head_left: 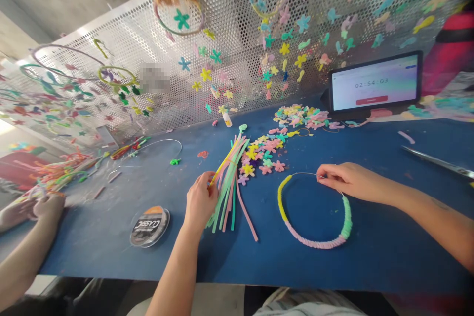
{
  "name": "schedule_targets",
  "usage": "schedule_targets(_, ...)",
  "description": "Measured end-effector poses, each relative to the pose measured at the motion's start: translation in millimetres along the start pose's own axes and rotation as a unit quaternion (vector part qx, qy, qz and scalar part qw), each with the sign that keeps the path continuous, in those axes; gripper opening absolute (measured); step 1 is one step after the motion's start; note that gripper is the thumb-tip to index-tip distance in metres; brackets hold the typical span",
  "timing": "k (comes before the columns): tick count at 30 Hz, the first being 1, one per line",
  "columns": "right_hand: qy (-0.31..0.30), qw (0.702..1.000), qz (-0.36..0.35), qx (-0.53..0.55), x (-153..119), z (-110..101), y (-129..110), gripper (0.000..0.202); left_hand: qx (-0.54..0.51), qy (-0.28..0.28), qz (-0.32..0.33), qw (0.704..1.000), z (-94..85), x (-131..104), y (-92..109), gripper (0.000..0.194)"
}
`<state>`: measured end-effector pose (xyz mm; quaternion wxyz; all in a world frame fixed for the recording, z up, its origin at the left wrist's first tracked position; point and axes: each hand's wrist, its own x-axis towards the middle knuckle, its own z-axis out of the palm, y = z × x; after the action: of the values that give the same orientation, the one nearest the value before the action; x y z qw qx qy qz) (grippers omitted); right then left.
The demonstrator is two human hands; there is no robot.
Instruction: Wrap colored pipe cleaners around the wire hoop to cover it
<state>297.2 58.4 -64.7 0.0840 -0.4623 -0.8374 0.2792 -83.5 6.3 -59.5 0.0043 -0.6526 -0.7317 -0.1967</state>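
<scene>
My left hand (pixel 202 197) is closed on a yellow pipe cleaner (pixel 225 160), at the left edge of a bundle of green and pink pipe cleaners (pixel 230 187) lying on the blue table. To the right, my right hand (pixel 333 177) pinches the thin wire at the top of a ring (pixel 318 244). Yellow, pink and green fuzzy wrapping covers most of the ring, and bare wire shows across its top. The ring lies on the table below my right hand.
Small fuzzy flowers (pixel 268 150) are heaped behind the bundle. A spool (pixel 150 227) sits left of my left hand, scissors (pixel 440 160) at the far right. Behind stand a tablet (pixel 375 81) and a perforated panel (pixel 237 39) with hanging ornaments. Another person's hands (pixel 40 207) are at the left.
</scene>
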Motion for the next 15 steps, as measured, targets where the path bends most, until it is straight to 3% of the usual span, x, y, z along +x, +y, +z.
schedule_targets(4,0.001,1.000,0.002,0.004,0.4,0.8,0.0,0.032,0.031,-0.016,-0.007,0.999,-0.6,0.3,-1.0,0.027)
schedule_targets(9,-0.004,1.000,0.004,-0.003,0.6,1.3,0.4,0.032,0.042,0.008,0.025,0.999,-5.3,-1.2,3.2,0.029)
schedule_targets(15,-0.003,1.000,0.006,-0.009,1.3,1.7,0.4,0.031,0.039,-0.065,0.097,0.992,0.4,-5.1,8.9,0.042)
